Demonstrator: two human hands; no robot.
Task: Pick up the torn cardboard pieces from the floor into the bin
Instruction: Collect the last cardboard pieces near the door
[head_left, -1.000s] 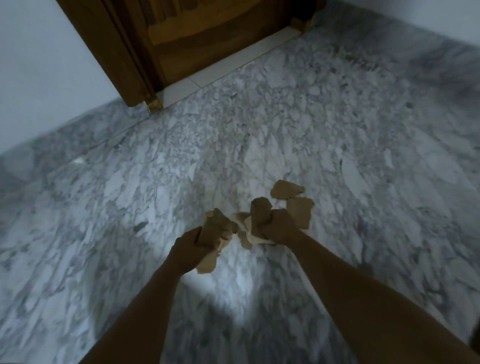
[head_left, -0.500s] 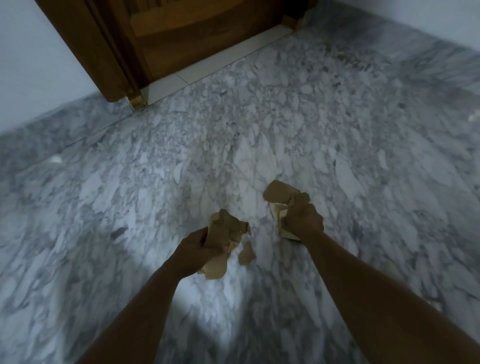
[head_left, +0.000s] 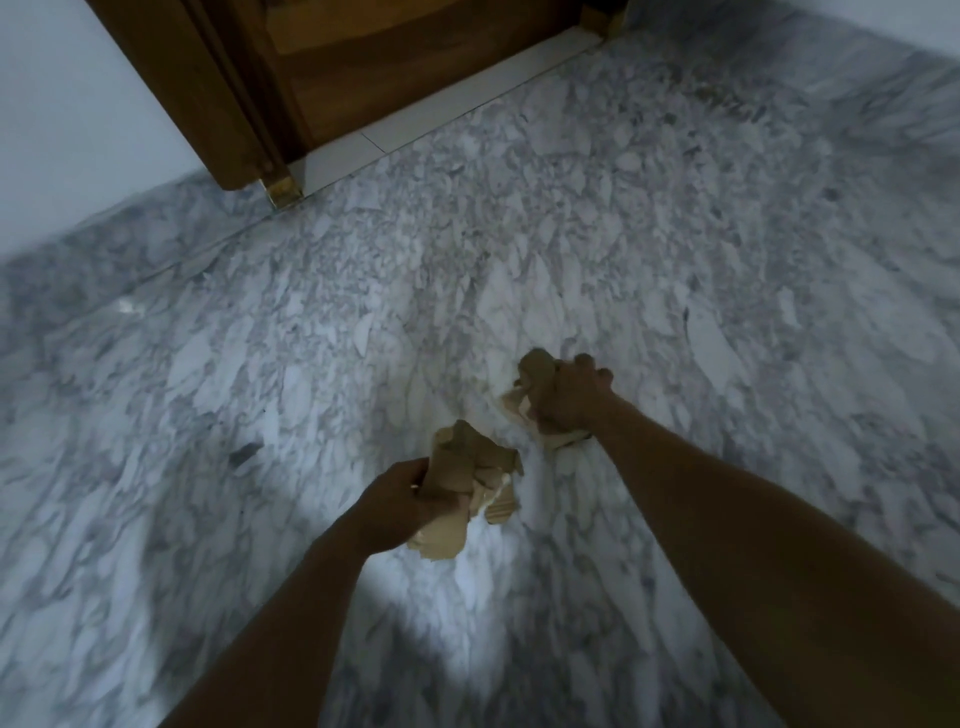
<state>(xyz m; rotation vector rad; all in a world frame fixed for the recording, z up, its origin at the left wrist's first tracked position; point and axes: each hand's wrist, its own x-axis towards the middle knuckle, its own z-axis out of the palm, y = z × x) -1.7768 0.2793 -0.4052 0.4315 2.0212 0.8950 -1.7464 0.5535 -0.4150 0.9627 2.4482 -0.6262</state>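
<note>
L hand (head_left: 400, 506) fingers clamped on brown cardboard scraps (head_left: 470, 480); R hand (head_left: 569, 400) fingers clamped on another cardboard bunch (head_left: 535, 374), above marble floor (head_left: 311, 364).

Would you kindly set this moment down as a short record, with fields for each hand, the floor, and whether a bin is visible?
left hand: grips a wad of torn cardboard
right hand: grips a second wad, held farther forward
floor: grey-white marble; no loose piece plainly seen lying on it
bin: not in view
background: wooden door at the top of the view
task state: both hands full, nothing dropped in a bin yet
</note>
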